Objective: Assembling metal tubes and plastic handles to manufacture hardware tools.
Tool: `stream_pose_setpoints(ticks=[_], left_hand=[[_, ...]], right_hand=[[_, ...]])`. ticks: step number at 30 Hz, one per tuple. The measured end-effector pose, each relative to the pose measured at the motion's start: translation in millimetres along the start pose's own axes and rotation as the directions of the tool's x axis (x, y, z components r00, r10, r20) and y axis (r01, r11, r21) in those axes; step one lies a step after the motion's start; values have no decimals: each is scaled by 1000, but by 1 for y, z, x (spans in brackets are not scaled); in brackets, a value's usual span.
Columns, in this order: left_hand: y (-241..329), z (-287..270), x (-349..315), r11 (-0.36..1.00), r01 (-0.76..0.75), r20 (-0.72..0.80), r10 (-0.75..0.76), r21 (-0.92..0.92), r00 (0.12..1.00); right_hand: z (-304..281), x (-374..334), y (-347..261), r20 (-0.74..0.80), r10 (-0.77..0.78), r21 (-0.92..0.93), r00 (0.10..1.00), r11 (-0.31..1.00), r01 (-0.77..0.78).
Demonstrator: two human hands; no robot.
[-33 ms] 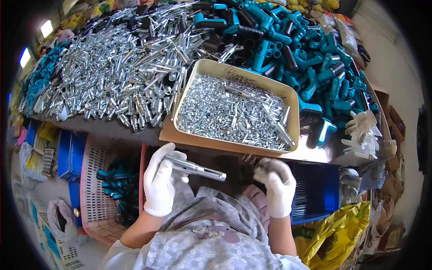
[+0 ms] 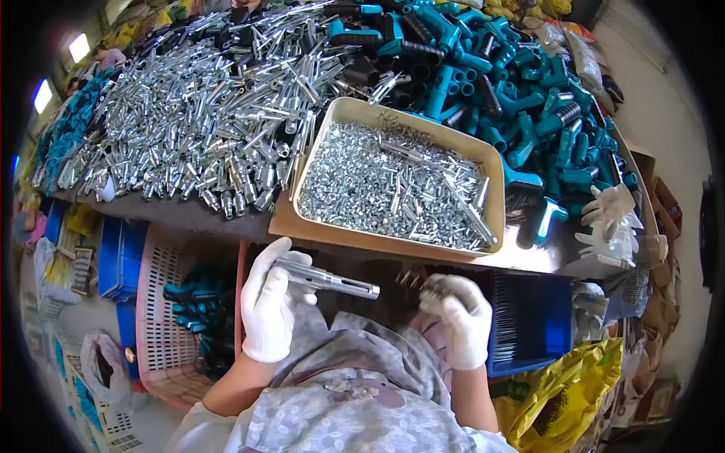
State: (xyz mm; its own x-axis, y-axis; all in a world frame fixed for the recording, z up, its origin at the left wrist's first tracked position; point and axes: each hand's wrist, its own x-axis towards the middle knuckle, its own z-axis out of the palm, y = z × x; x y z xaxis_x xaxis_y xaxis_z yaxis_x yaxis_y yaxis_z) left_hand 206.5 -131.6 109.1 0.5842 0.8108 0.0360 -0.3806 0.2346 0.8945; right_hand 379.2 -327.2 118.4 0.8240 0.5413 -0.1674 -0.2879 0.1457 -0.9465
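My left hand (image 2: 269, 306), in a white glove, is closed around a slotted metal tube (image 2: 326, 278). The tube lies nearly level, its slotted end pointing right toward my other hand. My right hand (image 2: 462, 313), also gloved, has its fingers bent together around a small bunch of thin, dark coil springs (image 2: 413, 278). Some of the springs stick out past the fingertips toward the tube, with a gap between them. Beyond both hands, a cream tray (image 2: 393, 240) at the table's front edge holds many small shiny metal parts and a few longer rods.
A large heap of metal tubes (image 2: 174, 128) covers the table's left side. Teal and black pistol-shaped housings (image 2: 521, 140) are piled at the right. Below the table stand a pink basket (image 2: 162, 332) with teal pieces, a blue bin (image 2: 555, 325) with thin rods, and a yellow bag (image 2: 574, 385).
My right hand has shifted slightly left and down with the springs, nearer the tube's end. My left hand and the tube have hardly moved.
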Motion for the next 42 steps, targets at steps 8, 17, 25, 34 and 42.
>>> stream_pose_setpoints(ticks=[8, 17, 25, 34, 42], left_hand=[[-15, 6, -17, 979, 34, 243, -84, 203, 966], [0, 21, -3, 443, -560, 699, -268, 700, 663], [-38, 33, -22, 520, -522, 692, -204, 676, 693], [-46, 27, -25, 531, -310, 513, -289, 789, 809], [-52, 27, -30, 584, -146, 416, -362, 799, 834]], right_hand=[[4, -18, 43, 232, 178, 93, 956, 975, -204], [-17, -19, 46, 372, 128, -213, 919, 976, -50], [-74, -11, 41, 359, 222, -321, 906, 941, -104], [-345, 40, 103, -127, -128, -992, 983, 38, -124], [-341, 73, 127, -78, -141, -994, 987, -69, -88]])
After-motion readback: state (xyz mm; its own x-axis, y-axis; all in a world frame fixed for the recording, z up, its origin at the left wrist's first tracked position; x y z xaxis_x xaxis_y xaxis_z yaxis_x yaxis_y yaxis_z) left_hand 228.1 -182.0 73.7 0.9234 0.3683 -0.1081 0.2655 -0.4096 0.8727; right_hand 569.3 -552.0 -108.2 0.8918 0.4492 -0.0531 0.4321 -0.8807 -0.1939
